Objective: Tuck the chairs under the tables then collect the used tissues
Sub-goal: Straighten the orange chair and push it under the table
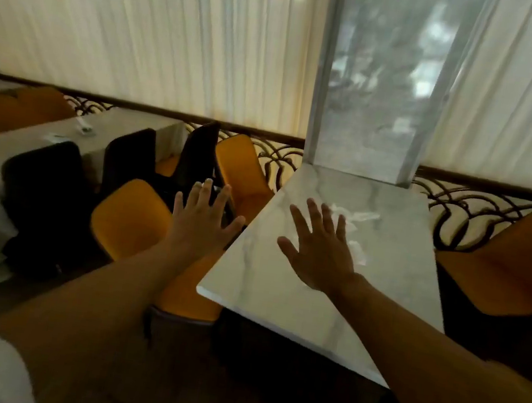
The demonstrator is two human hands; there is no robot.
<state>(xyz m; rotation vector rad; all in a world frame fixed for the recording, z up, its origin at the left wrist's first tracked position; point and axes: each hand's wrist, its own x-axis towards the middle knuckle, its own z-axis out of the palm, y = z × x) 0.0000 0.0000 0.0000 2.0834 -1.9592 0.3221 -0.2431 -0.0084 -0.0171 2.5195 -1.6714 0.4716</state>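
Tissues [357, 221] lie crumpled on the marble table [280, 285] beyond both spread, empty hands.

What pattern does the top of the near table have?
White marble with grey veins; the table top shows clearly in the head view.

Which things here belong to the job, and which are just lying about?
Job: crumpled tissues; marble table; near yellow chair; yellow chair on the right; black chairs.
Lying about: curtains; marble pillar; railing.
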